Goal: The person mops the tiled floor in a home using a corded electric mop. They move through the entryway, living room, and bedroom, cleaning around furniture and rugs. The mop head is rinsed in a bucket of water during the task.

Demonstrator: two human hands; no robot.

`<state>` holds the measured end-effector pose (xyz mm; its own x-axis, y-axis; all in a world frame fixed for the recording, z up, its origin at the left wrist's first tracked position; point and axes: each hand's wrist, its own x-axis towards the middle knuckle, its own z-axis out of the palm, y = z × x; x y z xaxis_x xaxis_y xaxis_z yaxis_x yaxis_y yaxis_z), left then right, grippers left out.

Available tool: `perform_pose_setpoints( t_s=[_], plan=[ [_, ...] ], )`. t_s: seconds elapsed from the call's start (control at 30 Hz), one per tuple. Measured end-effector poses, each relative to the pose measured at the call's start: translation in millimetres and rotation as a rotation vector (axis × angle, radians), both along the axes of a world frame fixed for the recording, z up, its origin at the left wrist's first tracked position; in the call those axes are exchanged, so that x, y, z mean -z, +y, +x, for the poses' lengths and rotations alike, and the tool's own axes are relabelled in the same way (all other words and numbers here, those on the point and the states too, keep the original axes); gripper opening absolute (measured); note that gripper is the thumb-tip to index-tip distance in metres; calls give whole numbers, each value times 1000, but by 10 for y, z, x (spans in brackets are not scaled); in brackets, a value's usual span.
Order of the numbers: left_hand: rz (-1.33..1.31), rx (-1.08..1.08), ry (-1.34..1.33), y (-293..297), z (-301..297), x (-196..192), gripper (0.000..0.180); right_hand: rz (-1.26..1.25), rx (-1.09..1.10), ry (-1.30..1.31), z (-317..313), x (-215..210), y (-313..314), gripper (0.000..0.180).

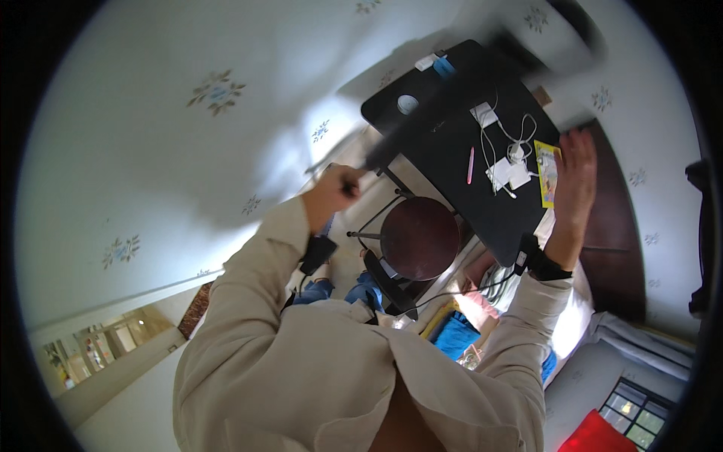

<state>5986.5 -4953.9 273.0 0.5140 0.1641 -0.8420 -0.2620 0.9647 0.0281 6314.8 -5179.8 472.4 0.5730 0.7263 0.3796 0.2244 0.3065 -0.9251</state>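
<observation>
My left hand (331, 192) is closed around one end of a long dark pole-like thing (433, 117). It slants up to the right above the black table (444, 162) and is smeared by motion, so its kind cannot be made out. My right hand (578, 169) is raised over the table's right edge, its fingers stretched out and holding nothing. Beside it lies a yellow-bordered booklet (547, 173). White chargers (498, 173) with tangled white cables and a pink pen (471, 166) lie left of the booklet.
A dark round stool (419, 238) stands in front of the table. On the table's far left are a white round thing (407, 104) and a blue packet (443, 67). A patterned wall (173, 143) rises on the left. Folded cloths (457, 335) lie below the table.
</observation>
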Motion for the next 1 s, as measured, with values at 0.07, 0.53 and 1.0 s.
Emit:
perform_pose_setpoints(
  t_s=[0.07, 0.53, 1.0],
  plan=[
    [-79, 155, -37, -160, 201, -141, 5, 188, -430, 90, -749, -895, 424, 96],
    [150, 91, -133, 141, -58, 364, 20, 76, -910, -459, -3856, -783, 1292, 25],
    [178, 166, -347, 1016, 588, 1440, 11, -90, -600, -725, -3554, 1017, 2160, 26]
  ],
)
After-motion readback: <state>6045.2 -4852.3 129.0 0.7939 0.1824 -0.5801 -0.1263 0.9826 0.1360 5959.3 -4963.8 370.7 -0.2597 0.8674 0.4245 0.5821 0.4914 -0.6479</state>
